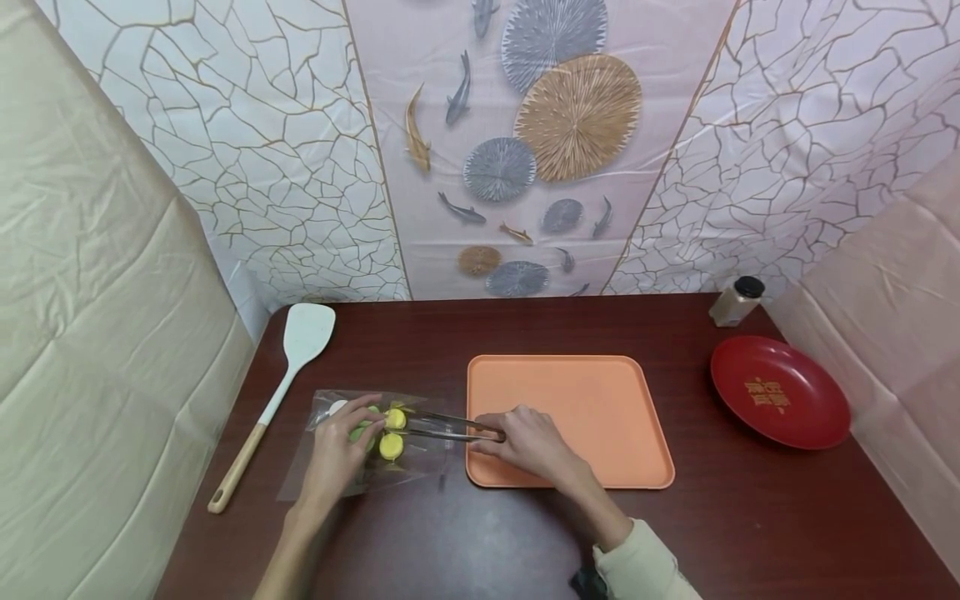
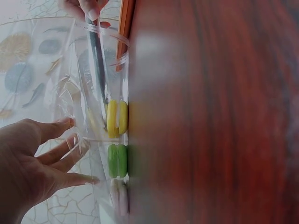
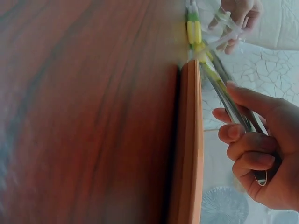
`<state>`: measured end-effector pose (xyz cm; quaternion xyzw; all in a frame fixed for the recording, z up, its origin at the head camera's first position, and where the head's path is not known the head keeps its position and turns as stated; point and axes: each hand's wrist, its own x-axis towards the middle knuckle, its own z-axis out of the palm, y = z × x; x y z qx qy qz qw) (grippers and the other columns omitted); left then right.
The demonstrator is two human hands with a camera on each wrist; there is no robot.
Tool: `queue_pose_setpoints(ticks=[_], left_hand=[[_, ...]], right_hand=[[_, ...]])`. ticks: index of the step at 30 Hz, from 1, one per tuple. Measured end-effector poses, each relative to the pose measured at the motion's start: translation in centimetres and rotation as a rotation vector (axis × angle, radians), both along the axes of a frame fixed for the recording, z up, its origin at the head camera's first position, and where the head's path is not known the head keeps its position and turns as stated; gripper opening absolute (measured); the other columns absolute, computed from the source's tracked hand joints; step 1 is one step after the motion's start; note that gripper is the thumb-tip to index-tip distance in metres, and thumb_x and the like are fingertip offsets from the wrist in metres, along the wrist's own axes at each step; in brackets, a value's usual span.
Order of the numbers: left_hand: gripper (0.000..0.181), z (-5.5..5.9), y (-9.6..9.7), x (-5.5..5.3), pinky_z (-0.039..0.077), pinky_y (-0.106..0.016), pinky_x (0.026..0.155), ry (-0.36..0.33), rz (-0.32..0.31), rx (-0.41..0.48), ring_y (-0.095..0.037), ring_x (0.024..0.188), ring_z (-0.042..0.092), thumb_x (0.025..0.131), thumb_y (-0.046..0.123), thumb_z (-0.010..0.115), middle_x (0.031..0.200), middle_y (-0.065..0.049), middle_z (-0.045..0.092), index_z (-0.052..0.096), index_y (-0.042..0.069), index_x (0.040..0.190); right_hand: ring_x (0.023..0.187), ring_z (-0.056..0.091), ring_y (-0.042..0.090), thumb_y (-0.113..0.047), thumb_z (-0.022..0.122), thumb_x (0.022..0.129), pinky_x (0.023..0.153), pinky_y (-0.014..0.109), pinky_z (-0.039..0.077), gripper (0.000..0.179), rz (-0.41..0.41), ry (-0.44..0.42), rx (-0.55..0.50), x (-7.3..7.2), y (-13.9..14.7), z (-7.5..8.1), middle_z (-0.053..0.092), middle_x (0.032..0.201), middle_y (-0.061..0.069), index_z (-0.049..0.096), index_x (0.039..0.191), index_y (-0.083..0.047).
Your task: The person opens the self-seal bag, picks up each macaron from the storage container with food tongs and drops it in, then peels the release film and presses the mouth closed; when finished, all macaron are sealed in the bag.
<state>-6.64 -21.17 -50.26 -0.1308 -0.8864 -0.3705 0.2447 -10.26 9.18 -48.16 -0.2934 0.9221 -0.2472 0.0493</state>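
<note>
Flanking the clear bag (image 1: 414, 468) are spatula (image 1: 276, 398) and tray (image 1: 585, 404).

metal tongs (image 3: 225, 100) near yellow macarons (image 3: 190, 32)

Dark table (image 1: 750, 517): spatula (image 1: 277, 397), clear bag (image 1: 420, 462), tray (image 1: 592, 400), plate (image 1: 813, 396), jar (image 1: 732, 307).

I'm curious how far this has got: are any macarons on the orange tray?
No, the macarons in the head view lie inside the clear plastic bag, and none shows on the orange tray.
</note>
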Motion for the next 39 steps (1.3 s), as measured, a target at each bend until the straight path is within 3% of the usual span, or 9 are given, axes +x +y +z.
queue_pose_setpoints(ticks=[4, 9, 13, 17, 20, 23, 28, 33, 39], left_hand=[[0.013, -0.1, 0.1, -0.2, 0.064, -0.058, 0.084, 0.001, 0.003, -0.009, -0.045, 0.108, 0.077, 0.083, -0.012, 0.087, 0.119, -0.025, 0.080, 0.080, -0.003, 0.090], [0.015, -0.2, 0.1, -0.4, 0.064, -0.058, 0.083, 0.004, 0.002, -0.026, -0.045, 0.106, 0.077, 0.081, -0.014, 0.088, 0.118, -0.025, 0.080, 0.080, -0.003, 0.089], [0.015, -0.1, 0.1, -0.5, 0.064, -0.058, 0.084, -0.013, -0.003, -0.029, -0.047, 0.107, 0.077, 0.081, -0.014, 0.087, 0.119, -0.025, 0.079, 0.081, -0.003, 0.089], [0.014, 0.0, 0.1, -0.6, 0.064, -0.057, 0.085, -0.037, -0.001, -0.035, -0.047, 0.109, 0.076, 0.083, -0.014, 0.086, 0.121, -0.025, 0.078, 0.081, -0.003, 0.090], [0.013, 0.0, 0.1, -0.6, 0.064, -0.057, 0.086, -0.053, -0.002, -0.040, -0.048, 0.110, 0.076, 0.084, -0.014, 0.085, 0.122, -0.025, 0.078, 0.082, -0.003, 0.090], [0.012, 0.1, 0.1, -0.6, 0.063, -0.059, 0.091, -0.070, -0.006, -0.041, -0.048, 0.111, 0.075, 0.084, -0.013, 0.085, 0.123, -0.025, 0.078, 0.081, -0.003, 0.090], [0.011, 0.0, 0.1, -0.8, 0.050, -0.069, 0.112, -0.097, -0.019, -0.029, -0.048, 0.111, 0.076, 0.085, -0.013, 0.085, 0.124, -0.025, 0.077, 0.081, -0.005, 0.091], [0.010, -0.3, 0.3, -0.8, 0.045, -0.070, 0.117, -0.112, -0.037, -0.018, -0.048, 0.112, 0.076, 0.085, -0.013, 0.085, 0.124, -0.026, 0.077, 0.081, -0.006, 0.092], [0.011, -0.5, 0.5, -0.4, 0.051, -0.067, 0.112, -0.194, -0.041, -0.033, -0.049, 0.118, 0.074, 0.087, -0.008, 0.085, 0.130, -0.026, 0.076, 0.081, -0.003, 0.096]], right_hand=[[0.059, 0.052, 0.000, -0.039, 0.082, 0.099, 0.053, 0.023, 0.043, 0.035, -0.022, -0.034, 0.001, 0.3, 1.5, 1.1, 0.074, 0.078, -0.011, 0.083, 0.125, -0.016], [0.058, 0.040, -0.004, -0.039, 0.085, 0.097, 0.053, 0.021, 0.035, 0.035, -0.061, -0.034, -0.058, 1.8, 6.1, 3.4, 0.053, 0.065, -0.019, 0.083, 0.123, -0.017], [0.065, 0.047, 0.002, -0.038, 0.084, 0.098, 0.060, 0.024, 0.039, 0.032, -0.222, -0.068, -0.076, 3.4, 11.4, 4.5, 0.054, 0.069, -0.014, 0.081, 0.121, -0.017], [0.092, 0.071, 0.022, -0.049, 0.076, 0.103, 0.080, 0.045, 0.059, 0.053, -0.482, -0.129, -0.017, 4.8, 17.4, 3.8, 0.080, 0.102, 0.008, 0.074, 0.139, -0.010], [0.107, 0.072, 0.041, -0.054, 0.068, 0.108, 0.087, 0.066, 0.058, 0.066, -0.632, -0.179, 0.021, 5.4, 21.4, 2.8, 0.076, 0.125, 0.026, 0.065, 0.147, 0.000], [0.112, 0.067, 0.054, -0.054, 0.060, 0.111, 0.086, 0.073, 0.055, 0.070, -0.712, -0.224, 0.071, 5.9, 24.4, 1.8, 0.068, 0.131, 0.037, 0.058, 0.148, 0.005], [0.118, 0.062, 0.062, -0.054, 0.052, 0.114, 0.089, 0.075, 0.053, 0.073, -0.762, -0.299, 0.100, 6.5, 26.3, 0.5, 0.060, 0.136, 0.044, 0.051, 0.148, 0.011], [0.108, 0.065, 0.064, -0.047, 0.053, 0.115, 0.083, 0.073, 0.054, 0.066, -0.772, -0.296, 0.103, 6.7, 26.1, -0.5, 0.062, 0.124, 0.046, 0.047, 0.142, 0.012], [0.078, 0.072, 0.039, -0.050, 0.055, 0.113, 0.075, 0.064, 0.054, 0.064, -0.821, -0.379, 0.115, 6.7, 25.3, -0.8, 0.070, 0.076, 0.018, 0.038, 0.128, 0.010]])
